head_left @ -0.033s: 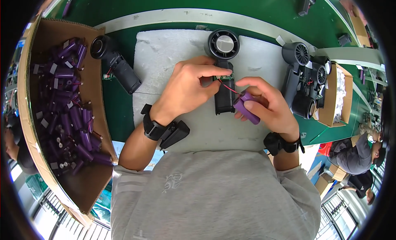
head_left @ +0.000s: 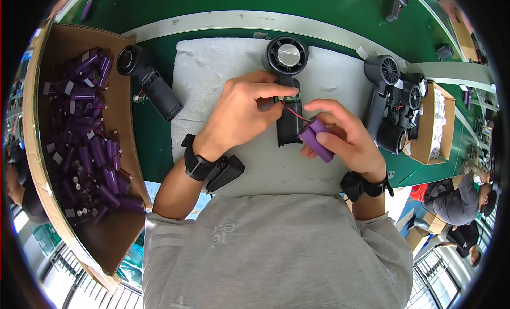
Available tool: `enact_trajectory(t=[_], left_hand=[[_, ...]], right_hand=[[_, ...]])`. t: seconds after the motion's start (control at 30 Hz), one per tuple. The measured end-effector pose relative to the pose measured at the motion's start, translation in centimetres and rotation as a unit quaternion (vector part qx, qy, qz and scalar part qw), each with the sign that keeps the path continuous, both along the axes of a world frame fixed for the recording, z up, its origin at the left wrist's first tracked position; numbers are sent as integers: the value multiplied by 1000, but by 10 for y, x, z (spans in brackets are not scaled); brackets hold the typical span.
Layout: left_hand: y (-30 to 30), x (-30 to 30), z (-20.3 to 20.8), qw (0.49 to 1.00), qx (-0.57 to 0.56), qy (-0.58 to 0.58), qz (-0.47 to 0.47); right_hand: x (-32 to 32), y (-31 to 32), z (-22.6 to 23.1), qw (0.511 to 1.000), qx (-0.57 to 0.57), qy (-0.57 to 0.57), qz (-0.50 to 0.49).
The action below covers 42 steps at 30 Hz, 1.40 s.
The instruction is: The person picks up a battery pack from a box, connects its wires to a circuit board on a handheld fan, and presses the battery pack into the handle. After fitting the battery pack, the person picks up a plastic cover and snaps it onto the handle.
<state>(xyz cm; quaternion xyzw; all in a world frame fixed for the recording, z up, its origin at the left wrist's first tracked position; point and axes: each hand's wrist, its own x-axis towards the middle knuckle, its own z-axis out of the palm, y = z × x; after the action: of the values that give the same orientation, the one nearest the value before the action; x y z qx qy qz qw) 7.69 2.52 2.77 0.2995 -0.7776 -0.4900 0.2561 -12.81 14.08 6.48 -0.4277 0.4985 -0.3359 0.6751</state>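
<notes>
Left hand (head_left: pixel 236 110) at the board (head_left: pixel 289 98), battery (head_left: pixel 317 140) in the right (head_left: pixel 348 139)
Left thumb and forefinger slightly parted, grip unclear; right fingers closed round the battery, just beside the fan's (head_left: pixel 287 57) handle (head_left: pixel 289 129), over the foam (head_left: pixel 212 57). Best keep the wire (head_left: pixel 294 112) slack, the board steady.

No text is legible (the mark (head_left: pixel 223 234) on the shirt (head_left: pixel 281 250) included).

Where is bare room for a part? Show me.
On the white foam sheet: its upper left, between the left hand and the leftmost fan, and its upper right, between the open fan and the fan cluster. Crowded: that cluster and the box of purple batteries.
</notes>
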Motion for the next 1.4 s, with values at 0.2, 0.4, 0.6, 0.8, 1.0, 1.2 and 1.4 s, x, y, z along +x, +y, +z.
enact_trajectory(t=[0.2,0.4,0.6,0.8,1.0,1.2,1.4], left_hand=[[-2,1,-1,1000,-18,-22,7],[-3,1,-3,998,-51,-30,4],[0,-1,-3,997,-71,-27,14],[0,0,-2,997,-68,-24,6],[-3,2,-1,998,-61,-28,-16],[-4,3,-2,997,-71,-22,-35],[-4,6,-3,993,-103,-18,-50]], right_hand=[[8,-1,5,969,91,-228,10],[0,2,0,979,79,-187,20],[-5,-2,-10,996,22,-87,-8],[-1,-3,-9,997,-32,-48,-54],[6,-5,-16,988,-124,88,41],[23,-3,-10,959,-171,224,13],[26,-3,-18,916,-258,308,13]])
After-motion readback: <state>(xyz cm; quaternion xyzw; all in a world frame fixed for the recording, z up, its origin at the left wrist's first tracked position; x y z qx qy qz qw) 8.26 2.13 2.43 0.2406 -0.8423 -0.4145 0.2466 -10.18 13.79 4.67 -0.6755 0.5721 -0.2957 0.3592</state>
